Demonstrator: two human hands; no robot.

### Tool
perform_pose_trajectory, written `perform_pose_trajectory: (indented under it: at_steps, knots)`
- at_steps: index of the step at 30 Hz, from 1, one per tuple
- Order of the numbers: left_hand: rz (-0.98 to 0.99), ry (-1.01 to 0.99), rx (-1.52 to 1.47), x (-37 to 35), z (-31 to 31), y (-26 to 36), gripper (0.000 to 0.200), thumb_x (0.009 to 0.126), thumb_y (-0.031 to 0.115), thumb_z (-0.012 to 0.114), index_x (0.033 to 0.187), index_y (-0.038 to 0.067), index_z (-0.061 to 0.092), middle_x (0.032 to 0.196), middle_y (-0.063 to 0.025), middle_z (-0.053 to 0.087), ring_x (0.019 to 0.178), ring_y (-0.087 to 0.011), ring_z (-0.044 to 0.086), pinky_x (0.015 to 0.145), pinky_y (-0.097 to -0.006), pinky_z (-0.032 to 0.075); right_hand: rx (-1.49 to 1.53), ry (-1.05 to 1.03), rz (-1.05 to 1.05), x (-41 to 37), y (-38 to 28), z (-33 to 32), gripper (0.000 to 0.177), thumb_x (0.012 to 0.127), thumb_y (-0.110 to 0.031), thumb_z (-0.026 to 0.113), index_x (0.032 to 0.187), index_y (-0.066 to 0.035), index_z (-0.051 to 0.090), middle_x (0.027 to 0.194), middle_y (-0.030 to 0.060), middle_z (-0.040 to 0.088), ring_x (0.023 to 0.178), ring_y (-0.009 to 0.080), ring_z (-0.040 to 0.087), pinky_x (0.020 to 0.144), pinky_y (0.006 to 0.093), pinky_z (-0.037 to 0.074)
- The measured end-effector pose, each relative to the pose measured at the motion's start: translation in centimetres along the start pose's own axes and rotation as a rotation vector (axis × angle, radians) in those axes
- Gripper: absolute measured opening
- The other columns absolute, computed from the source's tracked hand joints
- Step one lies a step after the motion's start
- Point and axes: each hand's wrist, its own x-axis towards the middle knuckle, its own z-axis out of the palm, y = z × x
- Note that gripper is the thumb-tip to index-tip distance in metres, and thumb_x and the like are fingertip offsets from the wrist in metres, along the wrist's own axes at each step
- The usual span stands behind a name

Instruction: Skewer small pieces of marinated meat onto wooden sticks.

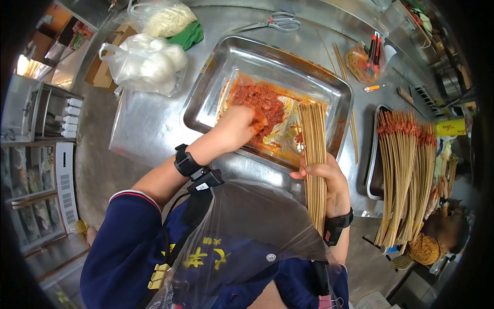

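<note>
Left hand (241, 126) curled, fingertips buried in marinated meat (262, 101) mid steel tray (206, 100); grip unclear. Right hand (328, 181) fisted around bamboo skewer bundle (314, 134) at tray's near edge. Best: pinch small pieces, keep bundle tight.

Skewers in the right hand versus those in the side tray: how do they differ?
The bundle of skewers is bare wood; the tray skewers carry red meat at their far ends. The bundle is gripped tight in the right hand; the tray skewers lie loose, fanned out. Both are thin, pale sticks.
</note>
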Motion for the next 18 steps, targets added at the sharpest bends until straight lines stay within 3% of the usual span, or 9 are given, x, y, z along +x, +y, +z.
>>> perform_pose_trajectory:
  at_steps: [2, 3, 9, 12, 15, 17, 18]
  knots:
    - [0.052, -0.110, 0.297, 0.1, 0.4, 0.7, 0.010, 0.071, 0.004, 0.061, 0.078, -0.004, 0.062, 0.079, -0.0186, 0.062, 0.079, -0.0351, 0.060, 0.070, -0.0413, 0.048, -0.033, 0.007, 0.007, -0.1, -0.1, -0.3, 0.046, 0.065, 0.001, 0.058, 0.109, 0.010, 0.049, 0.077, 0.0098, 0.057, 0.065, 0.0179, 0.061, 0.073, 0.0375, 0.055]
    - [0.068, -0.104, 0.301, 0.0, 0.3, 1.9, 0.011, 0.066, 0.003, 0.059, 0.075, -0.003, 0.059, 0.077, -0.0181, 0.061, 0.077, -0.0365, 0.059, 0.068, -0.0448, 0.048, -0.030, 0.006, 0.009, -0.2, -0.2, -0.4, 0.047, 0.064, 0.001, 0.059, 0.110, 0.010, 0.049, 0.077, 0.0097, 0.057, 0.065, 0.0178, 0.061, 0.072, 0.0366, 0.055]
    - [0.245, -0.149, 0.539, 0.1, 1.4, 1.6, 0.010, 0.066, 0.003, 0.057, 0.076, -0.001, 0.056, 0.076, -0.0199, 0.059, 0.076, -0.0357, 0.059, 0.067, -0.0441, 0.049, -0.040, 0.012, 0.025, -0.5, -0.2, -0.4, 0.049, 0.064, 0.001, 0.061, 0.111, 0.009, 0.049, 0.078, 0.0090, 0.058, 0.065, 0.0180, 0.062, 0.066, 0.0300, 0.053]
    - [0.223, -0.109, 0.501, 0.0, 0.6, 1.5, 0.008, 0.065, 0.002, 0.056, 0.072, -0.002, 0.055, 0.073, -0.0200, 0.059, 0.073, -0.0359, 0.059, 0.065, -0.0435, 0.048, -0.081, 0.001, 0.034, -0.5, -0.3, -0.2, 0.048, 0.065, 0.000, 0.062, 0.110, 0.007, 0.050, 0.078, 0.0084, 0.058, 0.065, 0.0181, 0.062, 0.063, 0.0273, 0.051]
    - [0.112, -0.125, 0.422, -0.3, -0.4, 0.8, 0.010, 0.073, 0.005, 0.059, 0.078, -0.003, 0.060, 0.068, -0.0191, 0.058, 0.066, -0.0317, 0.060, 0.062, -0.0429, 0.048, -0.133, 0.005, 0.054, -0.4, -0.3, 0.1, 0.050, 0.064, 0.000, 0.061, 0.112, 0.007, 0.049, 0.080, 0.0082, 0.057, 0.064, 0.0177, 0.061, 0.063, 0.0278, 0.051]
    - [-0.031, -0.044, 0.032, -0.5, -0.9, 0.8, 0.017, 0.080, 0.012, 0.060, 0.084, -0.004, 0.062, 0.067, -0.0164, 0.061, 0.065, -0.0252, 0.061, 0.060, -0.0395, 0.048, -0.168, 0.006, 0.059, -0.2, -0.3, 0.7, 0.058, 0.062, 0.000, 0.059, 0.118, 0.007, 0.048, 0.081, 0.0082, 0.055, 0.062, 0.0167, 0.059, 0.066, 0.0310, 0.054]
    - [-0.097, -0.003, -0.162, -0.4, -1.2, 0.8, 0.020, 0.084, 0.016, 0.061, 0.087, -0.004, 0.064, 0.067, -0.0151, 0.062, 0.064, -0.0219, 0.062, 0.059, -0.0377, 0.048, -0.165, -0.007, 0.060, -0.2, -0.4, 0.9, 0.053, 0.064, 0.000, 0.060, 0.115, 0.006, 0.049, 0.081, 0.0083, 0.056, 0.063, 0.0164, 0.059, 0.064, 0.0289, 0.052]
